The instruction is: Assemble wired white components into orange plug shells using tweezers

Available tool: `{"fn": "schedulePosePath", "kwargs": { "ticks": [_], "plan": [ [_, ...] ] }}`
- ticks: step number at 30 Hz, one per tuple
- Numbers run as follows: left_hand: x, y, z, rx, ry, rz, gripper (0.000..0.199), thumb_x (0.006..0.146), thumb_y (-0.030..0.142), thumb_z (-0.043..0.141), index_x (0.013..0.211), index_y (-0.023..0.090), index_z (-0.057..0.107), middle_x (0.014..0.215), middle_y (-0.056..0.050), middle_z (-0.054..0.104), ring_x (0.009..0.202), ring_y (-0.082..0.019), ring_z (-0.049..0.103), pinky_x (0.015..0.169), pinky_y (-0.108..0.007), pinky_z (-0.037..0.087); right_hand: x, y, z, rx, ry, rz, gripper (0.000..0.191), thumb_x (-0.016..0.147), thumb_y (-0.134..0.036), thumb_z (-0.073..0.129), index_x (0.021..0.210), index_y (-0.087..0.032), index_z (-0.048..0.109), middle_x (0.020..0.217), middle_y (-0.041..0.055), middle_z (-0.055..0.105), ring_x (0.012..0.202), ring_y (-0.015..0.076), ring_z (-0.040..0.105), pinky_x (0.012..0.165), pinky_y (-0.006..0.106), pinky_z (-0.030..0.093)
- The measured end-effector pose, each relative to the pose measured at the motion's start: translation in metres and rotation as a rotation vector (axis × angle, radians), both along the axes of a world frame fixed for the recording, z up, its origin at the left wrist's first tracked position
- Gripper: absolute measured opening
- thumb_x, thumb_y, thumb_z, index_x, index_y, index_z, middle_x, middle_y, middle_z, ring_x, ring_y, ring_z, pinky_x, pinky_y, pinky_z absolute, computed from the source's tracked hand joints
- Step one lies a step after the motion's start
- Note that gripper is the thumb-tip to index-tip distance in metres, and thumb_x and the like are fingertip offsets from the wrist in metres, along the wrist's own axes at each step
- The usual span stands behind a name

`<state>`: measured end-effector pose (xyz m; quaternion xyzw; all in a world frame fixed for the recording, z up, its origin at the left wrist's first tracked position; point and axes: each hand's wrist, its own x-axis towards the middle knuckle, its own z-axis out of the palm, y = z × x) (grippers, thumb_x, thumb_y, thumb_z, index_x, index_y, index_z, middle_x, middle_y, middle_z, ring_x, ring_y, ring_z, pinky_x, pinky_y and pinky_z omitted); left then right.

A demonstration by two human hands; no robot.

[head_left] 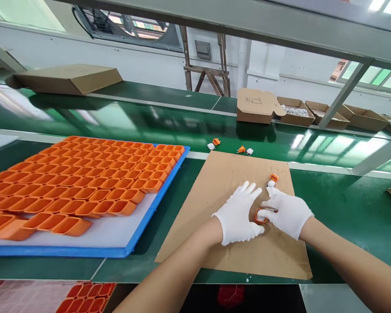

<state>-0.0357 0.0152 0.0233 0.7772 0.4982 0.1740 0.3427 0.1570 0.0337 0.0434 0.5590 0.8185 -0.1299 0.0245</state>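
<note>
Both hands wear white gloves over a flat cardboard sheet (195,217). My left hand (237,214) has its fingers spread, its thumb close to an orange cup-like housing (260,216). My right hand (285,211) is on the other side, its fingers closed at that housing; a thin dark item shows between them, too small to name. Just above my right hand, a small orange and white piece (273,178) lies on the cardboard. Many orange housings (71,225) stand in rows on a blue-edged tray (150,213) at the left.
Small orange and white parts (216,141) lie in two groups on the green belt (182,130) behind the cardboard. Open boxes (295,112) with white pieces and a brown carton (254,105) stand at the back. A metal post (345,93) rises at the right.
</note>
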Motion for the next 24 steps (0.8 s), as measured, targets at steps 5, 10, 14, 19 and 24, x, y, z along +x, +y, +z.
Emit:
{"fn": "schedulePosePath", "kwargs": {
  "ticks": [5, 10, 14, 19, 24],
  "plan": [
    [-0.018, -0.010, 0.004, 0.058, -0.039, 0.165, 0.072, 0.081, 0.044, 0.073, 0.147, 0.022, 0.052, 0.161, -0.014, 0.040, 0.154, -0.040, 0.023, 0.121, -0.063, 0.030, -0.027, 0.090, 0.024, 0.069, -0.013, -0.009, 0.035, 0.099, -0.049, 0.048, 0.104, -0.027, 0.076, 0.107, 0.0079, 0.070, 0.096, 0.0268, 0.068, 0.077, 0.035, 0.049],
    [-0.037, -0.031, -0.009, 0.155, 0.006, 0.415, 0.049, 0.084, 0.037, 0.069, 0.130, 0.022, 0.067, 0.144, -0.010, 0.062, 0.137, -0.033, 0.054, 0.115, -0.050, 0.045, -0.080, 0.186, 0.002, 0.041, 0.081, 0.022, 0.041, 0.098, -0.039, 0.061, 0.135, -0.020, 0.057, 0.136, 0.0113, 0.059, 0.115, 0.0257, 0.062, 0.097, 0.047, 0.052],
    [-0.072, -0.049, -0.014, 0.284, 0.060, 0.628, 0.027, 0.083, 0.035, 0.069, 0.107, 0.025, 0.077, 0.116, -0.006, 0.076, 0.113, -0.027, 0.068, 0.103, -0.041, 0.053, -0.109, 0.222, -0.020, -0.013, 0.145, 0.020, 0.034, 0.098, -0.038, 0.063, 0.126, -0.019, 0.062, 0.130, 0.0092, 0.062, 0.112, 0.0247, 0.063, 0.096, 0.046, 0.055],
    [-0.149, -0.062, -0.019, 0.387, 0.230, 1.077, 0.031, 0.087, 0.038, 0.062, 0.104, 0.016, 0.076, 0.115, -0.019, 0.070, 0.117, -0.041, 0.059, 0.106, -0.059, 0.042, -0.109, 0.239, -0.026, 0.038, 0.249, -0.035, 0.036, 0.099, -0.038, 0.062, 0.129, -0.018, 0.060, 0.130, 0.0103, 0.061, 0.111, 0.0242, 0.064, 0.093, 0.046, 0.057],
    [-0.202, -0.056, -0.030, 0.301, 0.502, 1.251, 0.028, 0.076, 0.042, 0.070, 0.087, 0.017, 0.077, 0.112, -0.019, 0.066, 0.113, -0.045, 0.058, 0.094, -0.058, 0.047, -0.081, 0.241, -0.018, 0.069, 0.302, -0.106, 0.036, 0.099, -0.038, 0.062, 0.129, -0.019, 0.060, 0.132, 0.0103, 0.060, 0.112, 0.0244, 0.063, 0.096, 0.047, 0.055]
  ]
}}
